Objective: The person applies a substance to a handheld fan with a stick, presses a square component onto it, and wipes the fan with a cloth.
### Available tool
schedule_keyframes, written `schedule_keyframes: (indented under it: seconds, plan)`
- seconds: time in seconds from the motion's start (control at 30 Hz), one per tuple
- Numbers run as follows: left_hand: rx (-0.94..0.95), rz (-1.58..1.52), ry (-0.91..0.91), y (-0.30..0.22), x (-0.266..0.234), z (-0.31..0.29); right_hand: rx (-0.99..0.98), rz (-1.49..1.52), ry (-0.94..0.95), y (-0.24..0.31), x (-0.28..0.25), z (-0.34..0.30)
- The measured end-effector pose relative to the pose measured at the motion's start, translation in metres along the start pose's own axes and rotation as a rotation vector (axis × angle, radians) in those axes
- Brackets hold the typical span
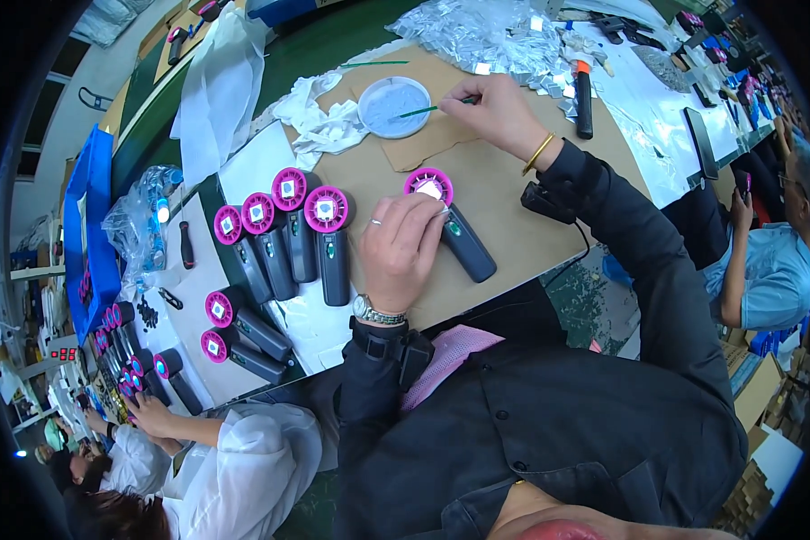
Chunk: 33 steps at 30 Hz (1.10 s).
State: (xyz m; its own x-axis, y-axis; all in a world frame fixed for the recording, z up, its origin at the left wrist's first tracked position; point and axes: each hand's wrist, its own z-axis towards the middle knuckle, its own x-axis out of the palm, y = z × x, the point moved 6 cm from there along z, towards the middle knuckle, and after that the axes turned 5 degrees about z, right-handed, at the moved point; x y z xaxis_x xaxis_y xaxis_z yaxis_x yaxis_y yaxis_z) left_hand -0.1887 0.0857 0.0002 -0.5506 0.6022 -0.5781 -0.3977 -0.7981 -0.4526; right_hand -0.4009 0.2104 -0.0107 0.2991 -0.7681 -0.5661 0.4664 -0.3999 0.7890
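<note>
nearest the camera: my black shirt, filling the lower middle of the view.
right grip: my right hand holds a thin green stick in a narrow pinch.
stick tip: over the pale blue paste in a round dish; i cannot tell whether it touches.
left grip: my left hand bends its fingers at the neck of a black device; i cannot tell whether they clamp it or only rest there.
device position: lying on the cardboard, just right of my left hand, pink head pointing away from me; a white patch shows in the head.
dish position: beyond the device, beside a crumpled white cloth.
device row: four similar devices, left of my left hand, each pink head with a whitish square at its centre.
device pair: two more devices, farther left and nearer me.
far side: a heap of clear plastic; a black tool with an orange end.
co-worker: a person in white, at lower left.
</note>
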Motion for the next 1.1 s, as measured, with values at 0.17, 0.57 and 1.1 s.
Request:
schedule_keyframes:
  seconds: [0.17,0.57,1.1]
  plan:
    - [-0.016,0.001,0.000,0.001,0.000,0.001,0.081,0.084,0.045,-0.009,0.010,0.006]
    - [-0.017,0.003,0.025,0.003,0.002,0.000,0.383,0.327,0.131,-0.027,0.030,0.011]
    - [-0.042,0.056,-0.011,0.002,0.000,-0.001,0.430,0.681,0.040,-0.008,-0.003,-0.003]
